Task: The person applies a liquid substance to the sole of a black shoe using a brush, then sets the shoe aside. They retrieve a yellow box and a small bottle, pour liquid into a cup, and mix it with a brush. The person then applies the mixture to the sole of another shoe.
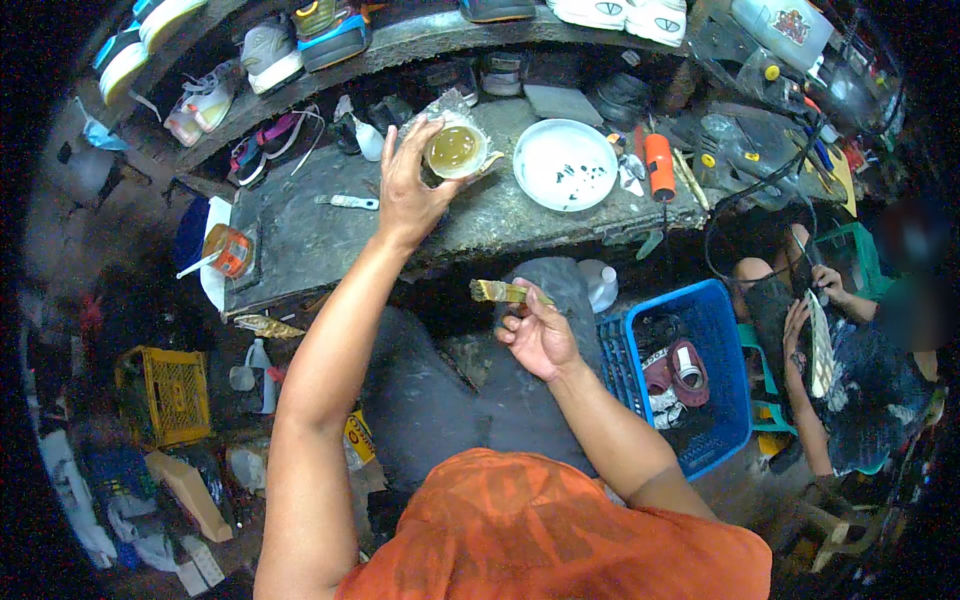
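Note:
My left hand (410,180) grips a small cup of yellowish liquid (456,150) over the worn bench, with crumpled, pale material around its rim. My right hand (540,335) is closed on a short brush (497,291) with stained bristles, palm turned up, above my lap. To the right of the cup is a white plate (562,150) with dark bits in it. A small pale-handled tool (348,202) lies left of my left hand. An orange cylindrical tool (660,164) with a cord lies right of the plate.
Shoes (270,55) line a shelf behind the bench (300,260). An orange tub (228,250) sits at its left end. A blue basket (733,390) holding footwear is at my right, beside a seated person (840,390) holding a pale strip. A yellow crate (165,395) is at left.

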Motion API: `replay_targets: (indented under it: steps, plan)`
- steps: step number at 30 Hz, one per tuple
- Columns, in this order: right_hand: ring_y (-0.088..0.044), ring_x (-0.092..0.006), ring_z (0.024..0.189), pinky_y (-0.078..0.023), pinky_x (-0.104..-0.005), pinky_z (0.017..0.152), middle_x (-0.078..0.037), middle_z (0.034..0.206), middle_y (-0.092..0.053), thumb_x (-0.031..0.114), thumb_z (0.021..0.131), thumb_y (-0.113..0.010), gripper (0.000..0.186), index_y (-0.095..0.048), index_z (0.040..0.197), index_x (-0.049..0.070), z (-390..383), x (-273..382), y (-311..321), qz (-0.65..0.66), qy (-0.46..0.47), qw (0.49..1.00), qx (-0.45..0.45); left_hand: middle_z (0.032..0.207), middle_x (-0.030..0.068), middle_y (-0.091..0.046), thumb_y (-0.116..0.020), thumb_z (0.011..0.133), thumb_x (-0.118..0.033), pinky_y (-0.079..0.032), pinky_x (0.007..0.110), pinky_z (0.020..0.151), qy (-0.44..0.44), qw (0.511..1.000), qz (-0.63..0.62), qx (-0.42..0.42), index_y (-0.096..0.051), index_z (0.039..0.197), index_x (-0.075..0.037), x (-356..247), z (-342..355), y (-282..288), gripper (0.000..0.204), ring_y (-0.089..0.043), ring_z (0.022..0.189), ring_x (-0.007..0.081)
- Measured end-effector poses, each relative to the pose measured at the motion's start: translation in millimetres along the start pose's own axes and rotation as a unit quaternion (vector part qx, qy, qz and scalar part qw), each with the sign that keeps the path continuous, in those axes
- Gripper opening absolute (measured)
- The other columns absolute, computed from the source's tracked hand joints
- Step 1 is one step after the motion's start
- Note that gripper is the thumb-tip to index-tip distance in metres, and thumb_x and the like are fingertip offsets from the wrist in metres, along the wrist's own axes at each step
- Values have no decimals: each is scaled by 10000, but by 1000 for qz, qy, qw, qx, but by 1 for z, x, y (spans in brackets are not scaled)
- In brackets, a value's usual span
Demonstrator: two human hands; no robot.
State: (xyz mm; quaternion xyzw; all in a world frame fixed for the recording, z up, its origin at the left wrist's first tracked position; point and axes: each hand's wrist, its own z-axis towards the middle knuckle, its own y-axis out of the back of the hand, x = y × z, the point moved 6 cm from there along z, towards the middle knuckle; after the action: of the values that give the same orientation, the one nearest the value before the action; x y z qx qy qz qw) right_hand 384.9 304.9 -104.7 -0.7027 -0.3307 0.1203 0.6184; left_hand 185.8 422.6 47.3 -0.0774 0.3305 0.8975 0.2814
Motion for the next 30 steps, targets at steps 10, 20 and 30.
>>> replay_targets:
  steps: [10,20,30]
  plan:
    - [-520,-140,753,-417,-305,633,16,916,-656,286,988,-651,139,-658,1080,183,-36,61,-3,-18,147,986,-74,1189,230,-645,-906,697,-357,-514,412,970,245,967,-46,49,-600,1232,61,22,-11,-16,745,-649,1100,332]
    - [-610,-134,779,-497,-307,622,-30,1061,-679,261,985,-650,323,-591,1284,155,-36,68,-12,-59,157,985,-41,1353,160,-613,-871,750,-198,-437,400,1097,114,956,-89,256,-546,1403,-45,30,-9,-44,745,-577,1273,294]
    - [-588,-145,870,-476,-306,664,-9,1208,-649,285,1028,-575,380,-526,1389,177,-36,52,-41,-87,158,981,-68,1521,193,-459,-822,834,-186,-366,398,1156,131,967,-205,79,-225,1593,-66,12,-26,26,974,-447,1405,282]
